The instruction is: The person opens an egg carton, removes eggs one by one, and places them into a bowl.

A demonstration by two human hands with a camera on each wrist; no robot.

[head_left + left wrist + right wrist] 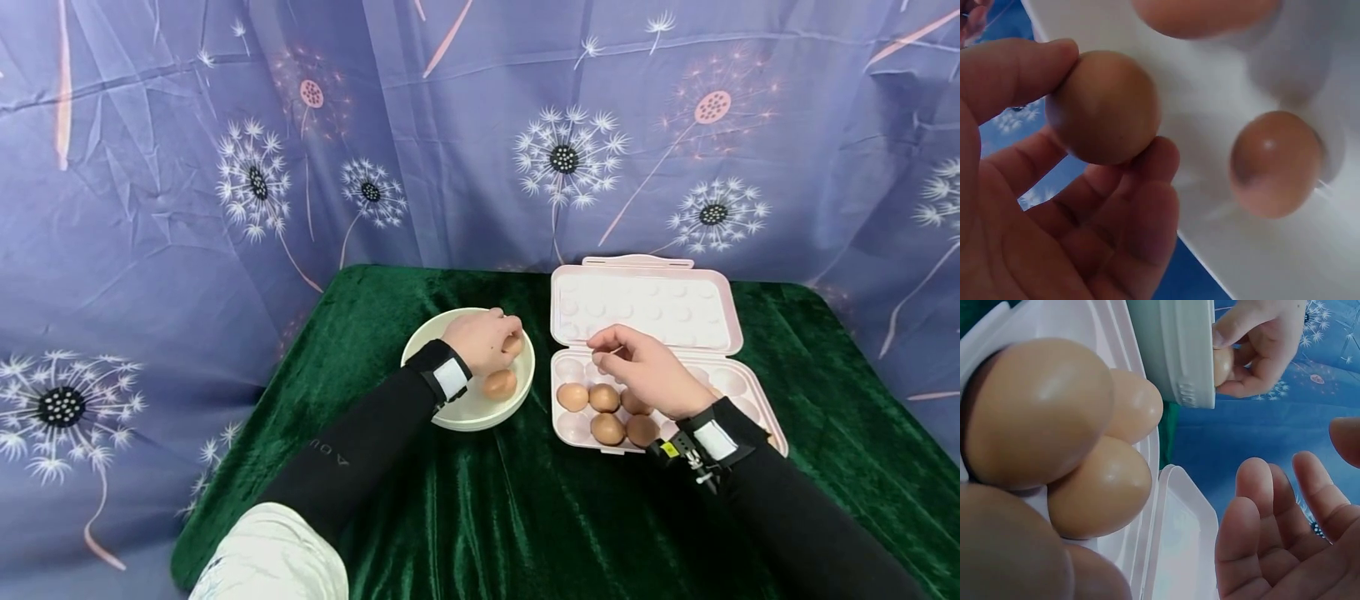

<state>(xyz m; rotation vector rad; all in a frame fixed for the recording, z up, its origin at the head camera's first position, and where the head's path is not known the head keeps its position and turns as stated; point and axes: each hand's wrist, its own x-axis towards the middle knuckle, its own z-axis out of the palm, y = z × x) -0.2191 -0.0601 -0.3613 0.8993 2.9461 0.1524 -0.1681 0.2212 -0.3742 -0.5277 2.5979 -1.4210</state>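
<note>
In the head view my left hand (482,340) is over a cream-coloured bowl (471,413). Its thumb and fingers pinch a brown egg (1107,109), raised near the rim in the left wrist view. Two more brown eggs lie inside the bowl, one rounded (1275,165) and another cut off by the frame's top (1207,14). Over the pale pink egg box (561,367), my right hand (654,373) hovers with loosely bent fingers and nothing between them. Several brown eggs (604,397) fill cups in the box's front rows, some hidden under this hand.
The box's lid (645,304) is folded back, leaning toward the curtain. A dark green velvet cloth (465,508) covers the table under bowl and box. Behind the table's far edge hangs a blue-purple curtain (465,183) with dandelion prints.
</note>
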